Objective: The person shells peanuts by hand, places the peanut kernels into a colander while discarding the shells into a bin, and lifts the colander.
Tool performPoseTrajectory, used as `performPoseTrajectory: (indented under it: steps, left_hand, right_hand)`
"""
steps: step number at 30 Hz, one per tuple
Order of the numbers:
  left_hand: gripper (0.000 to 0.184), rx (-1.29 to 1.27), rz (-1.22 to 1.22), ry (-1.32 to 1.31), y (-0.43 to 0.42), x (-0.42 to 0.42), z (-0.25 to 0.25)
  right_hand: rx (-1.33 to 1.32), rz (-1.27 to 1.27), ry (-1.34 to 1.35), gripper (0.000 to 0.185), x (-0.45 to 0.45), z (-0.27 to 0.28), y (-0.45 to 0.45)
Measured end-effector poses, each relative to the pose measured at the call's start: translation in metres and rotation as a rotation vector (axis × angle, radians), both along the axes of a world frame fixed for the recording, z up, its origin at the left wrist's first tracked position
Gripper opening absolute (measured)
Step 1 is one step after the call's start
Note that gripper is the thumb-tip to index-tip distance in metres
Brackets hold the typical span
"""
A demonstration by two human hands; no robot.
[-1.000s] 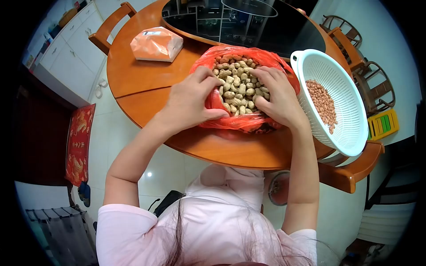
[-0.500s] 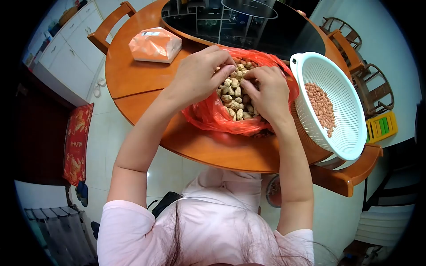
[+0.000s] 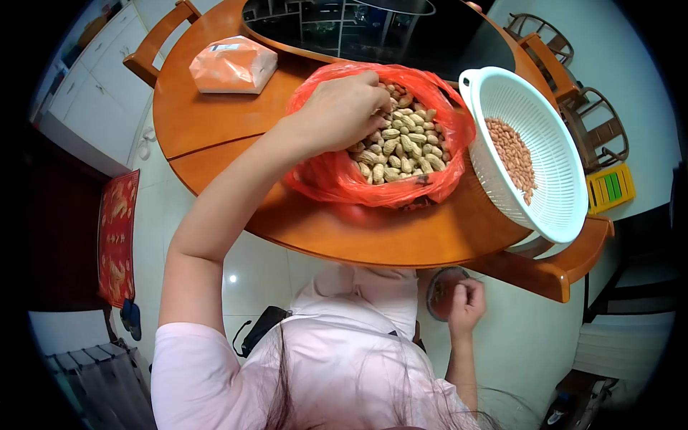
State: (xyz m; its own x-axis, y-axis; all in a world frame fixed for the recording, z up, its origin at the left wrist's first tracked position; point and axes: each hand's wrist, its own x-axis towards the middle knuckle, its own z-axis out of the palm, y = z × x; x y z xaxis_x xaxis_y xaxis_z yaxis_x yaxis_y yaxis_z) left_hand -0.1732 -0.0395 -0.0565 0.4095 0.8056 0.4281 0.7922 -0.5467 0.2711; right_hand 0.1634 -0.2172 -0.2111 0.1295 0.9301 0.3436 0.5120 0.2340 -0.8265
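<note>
A red plastic bag (image 3: 430,192) lies open on the wooden table, full of unshelled peanuts (image 3: 408,143). My left hand (image 3: 347,111) is over the bag's left side, fingers curled down at the peanuts; whatever its fingertips hold is hidden. Below the table edge, my right hand (image 3: 467,304) is closed, beside a round container (image 3: 442,294) low near the floor. Its fingers are bent together and their contents are too small to make out. To the right of the bag, a white basket (image 3: 562,165) stands tilted with shelled peanuts (image 3: 510,154) inside.
An orange-and-white packet (image 3: 233,66) sits on the table (image 3: 208,129) at the left. A black glass turntable (image 3: 387,36) is at the back. Wooden chairs (image 3: 548,276) stand around, and a yellow item (image 3: 610,188) is at the far right.
My right hand has left the peanuts and dropped below the table edge. My left hand stays over the bag. The bag's mouth is spread wider, and the view has shifted slightly.
</note>
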Motion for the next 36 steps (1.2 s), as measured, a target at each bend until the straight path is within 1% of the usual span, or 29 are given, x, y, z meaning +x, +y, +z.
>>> performPoseTrajectory:
  steps: [2,4,5,6,8,9,11,12,13,14,15,16,17,18,20,21,22,23,24,25,26,28,29,31,32,34,36]
  left_hand:
    - [0.011,-0.117,0.036,-0.011,0.003,0.006,0.001]
    - [0.01,-0.06,0.018,0.014,0.007,0.008,-0.002]
    - [0.01,-0.031,0.015,0.026,0.01,0.008,-0.004]
    - [0.012,0.016,0.016,0.019,0.013,0.009,-0.008]
    - [0.013,0.013,0.01,-0.078,0.014,0.011,-0.008]
    - [0.014,0.012,0.006,-0.127,0.013,0.012,-0.004]
    - [0.015,-0.296,-0.026,-0.49,0.01,0.013,0.011]
    - [0.016,-0.453,-0.043,-0.673,0.008,0.014,0.016]
    - [0.017,-0.555,-0.094,-0.808,0.011,0.013,0.015]
    - [0.017,-0.654,-0.149,-0.943,0.016,0.01,0.014]
    - [0.017,-0.753,-0.206,-1.076,0.021,0.007,0.013]
    - [0.016,-0.845,-0.27,-1.146,0.023,0.005,0.014]
    - [0.016,-0.871,-0.304,-1.175,0.023,0.005,0.014]
    - [0.016,-0.899,-0.34,-1.204,0.023,0.006,0.014]
    - [0.015,-0.958,-0.429,-1.239,0.026,0.007,0.011]
    - [0.015,-0.965,-0.449,-1.257,0.027,0.009,0.01]
    - [0.015,-0.969,-0.468,-1.274,0.028,0.011,0.01]
    - [0.015,-0.971,-0.488,-1.289,0.028,0.013,0.011]
    - [0.015,-0.934,-0.492,-1.302,0.027,0.017,0.013]
    - [0.015,-0.879,-0.476,-1.298,0.027,0.019,0.013]
    - [0.014,-0.835,-0.506,-1.312,0.028,0.018,0.012]
    - [0.014,-0.729,-0.584,-1.325,0.034,0.014,0.007]
    - [0.014,-0.637,-0.561,-1.255,0.036,0.011,0.004]
    - [0.015,-0.525,-0.462,-1.178,0.034,0.005,0.006]
    - [0.016,-0.51,-0.459,-1.244,0.037,0.001,0.003]
    - [0.018,-0.477,-0.448,-1.371,0.041,-0.004,-0.002]
    - [0.02,-0.565,-0.454,-1.506,0.042,-0.01,-0.003]
  right_hand:
    - [-0.36,-0.175,-0.149,0.013,0.039,-0.057,-0.017]
    - [-0.387,-0.293,-0.314,0.017,0.08,-0.114,-0.023]
    - [-0.399,-0.347,-0.398,0.019,0.097,-0.134,-0.023]
    - [-0.454,-0.368,-0.434,0.02,0.108,-0.146,-0.023]
    - [-0.557,-0.411,-0.5,0.021,0.121,-0.164,-0.018]
    - [-0.48,-0.422,-0.488,0.021,0.123,-0.173,-0.013]
    - [-0.332,-0.443,-0.469,0.021,0.13,-0.187,-0.008]
    - [-0.298,-0.297,-0.459,0.02,0.12,-0.171,-0.006]
    - [-0.261,-0.152,-0.449,0.019,0.095,-0.132,0.0]
    - [-0.22,-0.007,-0.438,0.018,0.068,-0.089,0.006]
    - [-0.253,0.102,-0.34,0.015,0.038,-0.039,0.01]
    - [-0.284,0.208,-0.241,0.013,0.007,0.008,0.013]
    - [-0.049,0.315,-0.228,0.011,-0.014,0.037,0.016]
    - [0.08,0.389,-0.225,0.018,-0.033,0.07,0.019]
    - [0.445,0.533,-0.232,0.023,-0.064,0.121,0.041]
    - [0.525,0.516,-0.217,0.024,-0.078,0.136,0.057]
    - [0.608,0.499,-0.202,0.024,-0.092,0.148,0.075]
    - [0.627,0.454,-0.147,0.021,-0.107,0.156,0.095]
    - [0.501,0.402,-0.046,0.018,-0.119,0.157,0.115]
    - [0.342,0.401,0.16,0.017,-0.132,0.164,0.134]
    - [0.338,0.363,0.236,0.019,-0.142,0.162,0.158]
    - [0.225,0.412,0.233,0.022,-0.153,0.175,0.177]
    - [0.141,0.45,0.231,0.023,-0.156,0.173,0.186]
    - [0.144,0.538,0.208,0.023,-0.164,0.169,0.2]
    - [0.142,0.583,0.2,0.023,-0.169,0.166,0.205]
    - [0.211,0.614,0.315,0.021,-0.181,0.161,0.214]
    - [0.294,0.651,0.441,0.019,-0.192,0.153,0.223]
